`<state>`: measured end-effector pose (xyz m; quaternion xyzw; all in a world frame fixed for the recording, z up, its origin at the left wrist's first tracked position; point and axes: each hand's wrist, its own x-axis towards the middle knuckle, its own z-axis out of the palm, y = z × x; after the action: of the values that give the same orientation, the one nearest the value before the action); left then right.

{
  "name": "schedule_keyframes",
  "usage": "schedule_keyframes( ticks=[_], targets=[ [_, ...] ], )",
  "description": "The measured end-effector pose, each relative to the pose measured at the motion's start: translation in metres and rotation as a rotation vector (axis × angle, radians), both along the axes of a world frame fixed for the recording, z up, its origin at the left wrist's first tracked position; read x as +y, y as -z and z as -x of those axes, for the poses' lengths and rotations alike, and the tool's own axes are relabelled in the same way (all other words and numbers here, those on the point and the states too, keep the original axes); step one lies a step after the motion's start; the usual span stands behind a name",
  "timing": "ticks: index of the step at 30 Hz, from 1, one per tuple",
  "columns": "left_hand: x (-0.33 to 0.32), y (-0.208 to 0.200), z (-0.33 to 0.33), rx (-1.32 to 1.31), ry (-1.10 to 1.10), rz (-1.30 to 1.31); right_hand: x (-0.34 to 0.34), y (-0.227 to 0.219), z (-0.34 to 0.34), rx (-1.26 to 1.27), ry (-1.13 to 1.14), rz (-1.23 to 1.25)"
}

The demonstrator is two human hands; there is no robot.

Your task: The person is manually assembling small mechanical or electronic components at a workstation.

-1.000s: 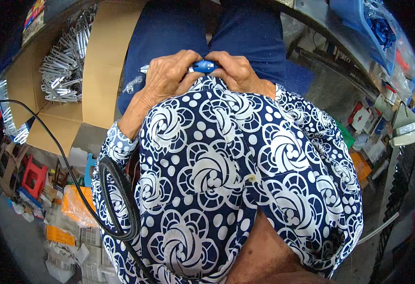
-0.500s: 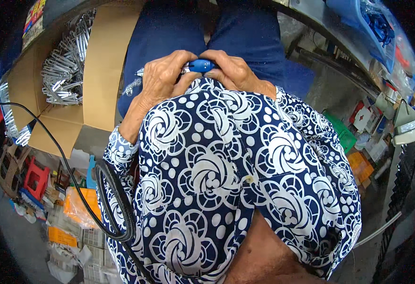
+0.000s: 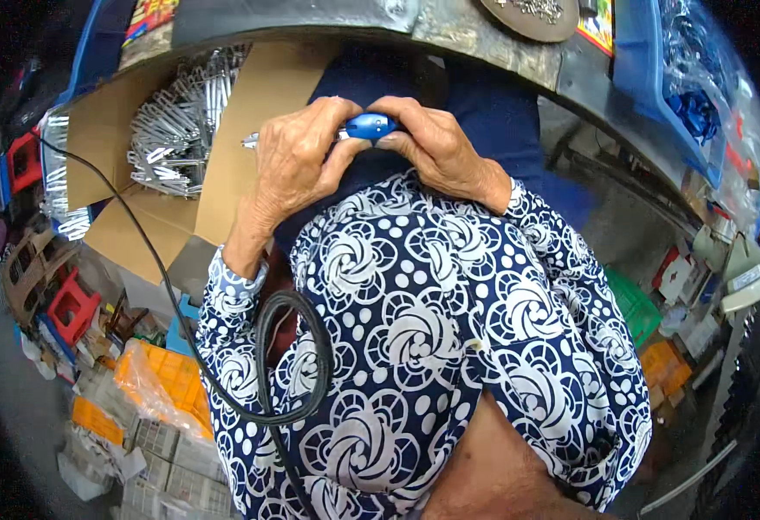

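A small glossy blue plastic piece [image 3: 370, 126], rounded and with small dark holes in its side, is held in front of my lap. My left hand [image 3: 300, 156] is closed around a silvery metal part that runs into its left end; the metal tip [image 3: 251, 140] sticks out past the knuckles. The thumb and forefinger of my right hand [image 3: 439, 149] pinch the blue piece from its right end. Fingertips cover part of the join, and its exact kind cannot be told.
An open cardboard box [image 3: 250, 104] at left holds many similar silvery metal pieces [image 3: 181, 130]. A dark workbench [image 3: 311, 22] crosses ahead, bearing a round dish [image 3: 527, 26] of small parts and a blue bin [image 3: 640, 69] at right. A black cable [image 3: 150, 251] hangs at my left.
The view has shifted, bringing more of the bench and the round dish into sight. Both hands still grip the blue piece, which has turned slightly so its holes show differently.
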<state>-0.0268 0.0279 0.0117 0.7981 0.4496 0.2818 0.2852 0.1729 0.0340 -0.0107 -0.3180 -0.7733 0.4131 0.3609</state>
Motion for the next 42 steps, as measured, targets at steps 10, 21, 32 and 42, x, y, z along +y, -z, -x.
schedule_keyframes(
  ticks=[10,21,32,42],
  targets=[
    [-0.015,-0.026,0.028,0.067,0.002,-0.083,-0.015,-0.021,0.03,-0.009,0.012,-0.018],
    [-0.039,-0.021,0.033,0.022,0.004,0.074,-0.038,-0.014,0.033,-0.014,-0.002,0.054],
    [-0.04,-0.043,0.04,-0.023,-0.111,0.007,-0.031,-0.042,0.049,0.026,0.101,0.041],
    [-0.046,-0.04,0.062,0.023,-0.023,0.041,-0.033,-0.042,0.058,0.007,-0.041,-0.017]
  ],
)
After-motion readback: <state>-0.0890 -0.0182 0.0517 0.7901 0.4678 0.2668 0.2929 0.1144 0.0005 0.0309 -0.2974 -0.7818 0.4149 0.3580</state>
